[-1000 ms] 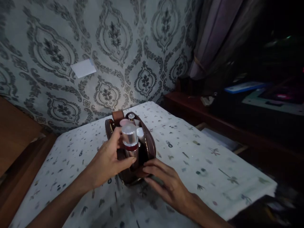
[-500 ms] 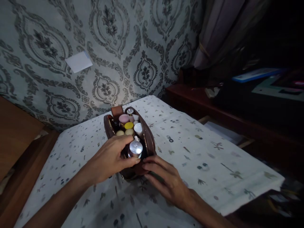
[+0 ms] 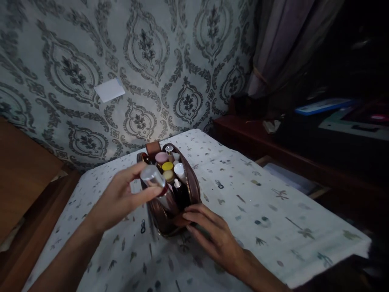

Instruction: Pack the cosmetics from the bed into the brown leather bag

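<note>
A brown zippered toiletry bag point(image 3: 193, 184) stands open on the table, packed with bottles and jars. My left hand point(image 3: 117, 200) is closed around a silver-capped bottle point(image 3: 152, 175), which leans left with its lower part still inside the bag. Pinched in the fingers of my right hand point(image 3: 220, 237) is the near end of the bag, at a brown tab point(image 3: 180, 220). Inside the bag are a dark bottle with a white tip point(image 3: 181, 195), a white-capped container point(image 3: 179, 170), a yellow lid point(image 3: 167, 166) and a pink lid point(image 3: 161, 157).
A white patterned cloth point(image 3: 258, 202) covers the table. Patterned wallpaper with a white card point(image 3: 110, 90) rises behind it. At left stands a wooden panel point(image 3: 24, 178). A dark red desk point(image 3: 243, 134) with an open drawer point(image 3: 291, 178) is at right.
My left hand has moved left and tilted the silver-capped bottle up from among the other things, exposing the dark bottle. My right hand stays at the bag's near end. The view has shifted slightly.
</note>
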`<state>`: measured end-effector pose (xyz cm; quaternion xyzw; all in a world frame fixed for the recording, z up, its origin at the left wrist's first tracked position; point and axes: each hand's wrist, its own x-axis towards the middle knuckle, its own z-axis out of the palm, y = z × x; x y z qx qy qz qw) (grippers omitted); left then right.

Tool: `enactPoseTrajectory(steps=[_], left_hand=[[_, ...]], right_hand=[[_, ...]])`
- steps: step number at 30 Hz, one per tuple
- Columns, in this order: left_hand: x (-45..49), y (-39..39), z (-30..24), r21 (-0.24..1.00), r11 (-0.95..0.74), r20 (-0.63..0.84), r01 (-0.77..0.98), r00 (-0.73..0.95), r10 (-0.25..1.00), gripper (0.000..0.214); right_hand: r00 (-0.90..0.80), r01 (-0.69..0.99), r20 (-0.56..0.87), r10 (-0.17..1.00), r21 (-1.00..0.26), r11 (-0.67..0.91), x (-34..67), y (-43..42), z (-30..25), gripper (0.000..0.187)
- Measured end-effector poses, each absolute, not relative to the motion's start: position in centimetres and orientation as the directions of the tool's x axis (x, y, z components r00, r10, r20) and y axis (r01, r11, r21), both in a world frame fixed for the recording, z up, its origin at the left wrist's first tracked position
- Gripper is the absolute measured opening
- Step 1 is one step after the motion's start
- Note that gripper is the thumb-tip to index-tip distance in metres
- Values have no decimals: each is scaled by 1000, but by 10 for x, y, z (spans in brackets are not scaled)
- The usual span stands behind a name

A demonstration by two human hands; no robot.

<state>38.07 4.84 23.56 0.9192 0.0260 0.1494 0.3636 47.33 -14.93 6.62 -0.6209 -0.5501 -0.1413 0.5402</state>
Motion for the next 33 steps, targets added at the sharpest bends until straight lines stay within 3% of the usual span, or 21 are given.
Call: enactPoseTrajectory(steps=[4, 6, 8, 11, 15, 18, 23, 30, 33], left_hand=[[375, 53, 264, 558, -814, 549, -160, 807, 218, 19], [378, 49, 270, 401, -898, 598, -181, 794, 108, 16], [383, 45, 265, 155, -964, 566, -217, 819, -94, 15], [392, 41, 244, -224, -937, 393, -268, 855, -339, 15], [399, 40, 220, -466, -835, 192, -292, 888, -418, 22], [399, 38, 212, -532, -787, 109, -313, 896, -430, 32], [397, 30, 203, -536, -760, 77, -367, 876, -477, 43], [395, 30, 198, -456, -817, 150, -353, 874, -461, 36], [392, 33, 203, -354, -879, 183, -320, 898, -401, 30]], right_hand=[[359, 838, 768, 531, -516, 180, 474, -149, 63, 25], [358, 837, 767, 532, -516, 180, 473, -149, 63, 25], [356, 837, 769, 531, -515, 186, 473, -149, 64, 25], [343, 837, 775, 530, -508, 201, 472, -149, 66, 25], [346, 831, 772, 534, -516, 209, 473, -149, 66, 25], [354, 829, 766, 537, -523, 200, 473, -148, 66, 25], [373, 819, 771, 517, -535, 208, 473, -146, 67, 26], [397, 812, 761, 514, -552, 191, 473, -146, 68, 25], [377, 851, 781, 497, -504, 147, 477, -145, 75, 22]])
